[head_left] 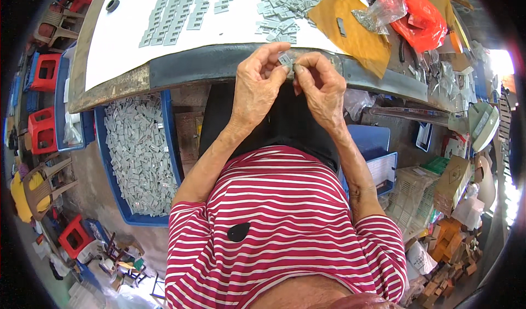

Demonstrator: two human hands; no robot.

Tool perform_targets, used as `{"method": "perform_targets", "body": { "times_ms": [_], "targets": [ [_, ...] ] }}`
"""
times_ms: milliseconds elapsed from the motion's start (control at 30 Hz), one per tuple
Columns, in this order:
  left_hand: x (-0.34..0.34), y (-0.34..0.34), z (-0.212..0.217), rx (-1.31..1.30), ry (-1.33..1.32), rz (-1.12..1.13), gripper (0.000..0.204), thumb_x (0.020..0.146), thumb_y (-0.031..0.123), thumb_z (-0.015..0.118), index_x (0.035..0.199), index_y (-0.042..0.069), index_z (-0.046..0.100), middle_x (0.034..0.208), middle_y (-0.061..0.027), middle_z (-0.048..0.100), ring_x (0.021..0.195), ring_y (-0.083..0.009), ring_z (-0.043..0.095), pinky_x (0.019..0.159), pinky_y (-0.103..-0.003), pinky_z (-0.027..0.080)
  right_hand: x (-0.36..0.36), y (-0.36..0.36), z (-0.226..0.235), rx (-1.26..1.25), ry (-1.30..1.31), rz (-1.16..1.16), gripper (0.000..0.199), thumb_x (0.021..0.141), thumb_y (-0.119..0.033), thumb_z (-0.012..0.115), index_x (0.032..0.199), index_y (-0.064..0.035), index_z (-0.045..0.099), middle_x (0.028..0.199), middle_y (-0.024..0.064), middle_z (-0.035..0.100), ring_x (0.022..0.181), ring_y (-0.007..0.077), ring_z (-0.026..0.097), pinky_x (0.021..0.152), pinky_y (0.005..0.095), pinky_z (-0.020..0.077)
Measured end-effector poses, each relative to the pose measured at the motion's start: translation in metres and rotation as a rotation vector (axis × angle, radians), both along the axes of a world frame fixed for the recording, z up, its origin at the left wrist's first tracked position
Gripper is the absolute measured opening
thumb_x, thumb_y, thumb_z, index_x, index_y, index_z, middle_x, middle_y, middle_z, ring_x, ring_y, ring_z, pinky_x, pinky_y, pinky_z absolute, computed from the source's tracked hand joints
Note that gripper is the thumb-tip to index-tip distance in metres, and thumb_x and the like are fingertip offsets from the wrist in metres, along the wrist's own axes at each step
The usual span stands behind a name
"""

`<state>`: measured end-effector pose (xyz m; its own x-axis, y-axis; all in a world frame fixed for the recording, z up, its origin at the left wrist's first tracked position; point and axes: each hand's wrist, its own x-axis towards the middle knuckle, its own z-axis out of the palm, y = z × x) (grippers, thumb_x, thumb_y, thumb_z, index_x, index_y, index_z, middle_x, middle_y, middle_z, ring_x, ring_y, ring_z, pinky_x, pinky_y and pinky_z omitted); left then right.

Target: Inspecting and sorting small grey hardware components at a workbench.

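A small grey plastic piece [285, 60] with square openings is pinched between the thumb and fingers of my left hand [253, 87], just above the table's near edge. Close beside it, my right hand [324, 88] has its thumb and forefinger pressed together at the piece's right side. Whatever those right fingertips hold is too small to make out. Beyond my hands, a loose pile of similar grey pieces [290, 7] lies on a white sheet [118, 46]. Farther left, more grey pieces stand in neat rows [178, 13].
A brown-yellow paper [359, 40] overhangs the front edge, with a clear bag of tiny metal parts [372, 19] and a red plastic bag [424, 24] nearby. Below left, a blue crate [143, 220] holds many grey pieces. A black ring [113, 5] lies far left. Red stools [46, 72] stand beyond.
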<state>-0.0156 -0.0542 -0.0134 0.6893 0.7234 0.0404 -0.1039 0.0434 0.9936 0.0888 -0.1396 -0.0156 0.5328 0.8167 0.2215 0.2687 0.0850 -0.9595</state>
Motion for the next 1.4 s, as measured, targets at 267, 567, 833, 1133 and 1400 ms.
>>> {"method": "perform_targets", "body": {
  "times_ms": [267, 567, 833, 1133, 1400],
  "targets": [
    [-0.010, 0.003, 0.003, 0.093, -0.027, 0.042, 0.020, 0.083, 0.002, 0.052, 0.101, 0.001, 0.060, 0.081, -0.0010, 0.057, 0.073, -0.0056, 0.053, 0.064, -0.019, 0.046, -0.008, -0.005, 0.006, -0.062, 0.181, 0.064, 0.004, 0.085, -0.004, 0.053, 0.084, -0.0005, 0.052, 0.066, 0.0007, 0.052, 0.054, 0.0050, 0.050, 0.048, 0.0178, 0.0416],
    [-0.012, -0.001, 0.004, 0.075, 0.020, 0.051, 0.019, 0.079, -0.001, 0.053, 0.096, 0.001, 0.060, 0.070, -0.0007, 0.055, 0.060, -0.0050, 0.052, 0.053, -0.019, 0.043, 0.002, -0.012, 0.009, -0.144, 0.213, 0.115, 0.007, 0.083, -0.006, 0.056, 0.084, 0.0006, 0.055, 0.062, 0.0009, 0.054, 0.052, 0.0052, 0.050, 0.047, 0.0182, 0.0417],
    [-0.016, 0.001, 0.005, 0.137, 0.120, 0.010, 0.018, 0.081, -0.002, 0.054, 0.098, 0.000, 0.059, 0.080, -0.0016, 0.059, 0.067, -0.0051, 0.055, 0.061, -0.019, 0.046, 0.012, -0.013, 0.004, -0.266, 0.336, 0.152, 0.010, 0.083, -0.007, 0.058, 0.084, 0.0028, 0.057, 0.071, 0.0066, 0.058, 0.057, 0.0084, 0.054, 0.049, 0.0205, 0.0461],
    [-0.015, 0.004, -0.003, 0.144, 0.099, -0.044, 0.013, 0.078, 0.002, 0.055, 0.089, -0.001, 0.061, 0.074, -0.0060, 0.062, 0.067, -0.0084, 0.056, 0.061, -0.023, 0.046, 0.018, -0.014, 0.000, -0.272, 0.517, 0.186, 0.010, 0.079, -0.006, 0.060, 0.082, 0.0029, 0.057, 0.069, 0.0067, 0.059, 0.054, 0.0085, 0.055, 0.045, 0.0196, 0.0454],
    [-0.015, 0.009, -0.004, 0.115, 0.120, -0.128, 0.014, 0.076, 0.001, 0.054, 0.088, -0.002, 0.060, 0.074, -0.0057, 0.062, 0.066, -0.0084, 0.056, 0.060, -0.022, 0.046, 0.023, -0.013, 0.002, -0.305, 0.476, 0.258, 0.009, 0.076, -0.004, 0.062, 0.081, 0.0019, 0.056, 0.065, 0.0045, 0.057, 0.051, 0.0083, 0.053, 0.043, 0.0189, 0.0431]
  ]
}}
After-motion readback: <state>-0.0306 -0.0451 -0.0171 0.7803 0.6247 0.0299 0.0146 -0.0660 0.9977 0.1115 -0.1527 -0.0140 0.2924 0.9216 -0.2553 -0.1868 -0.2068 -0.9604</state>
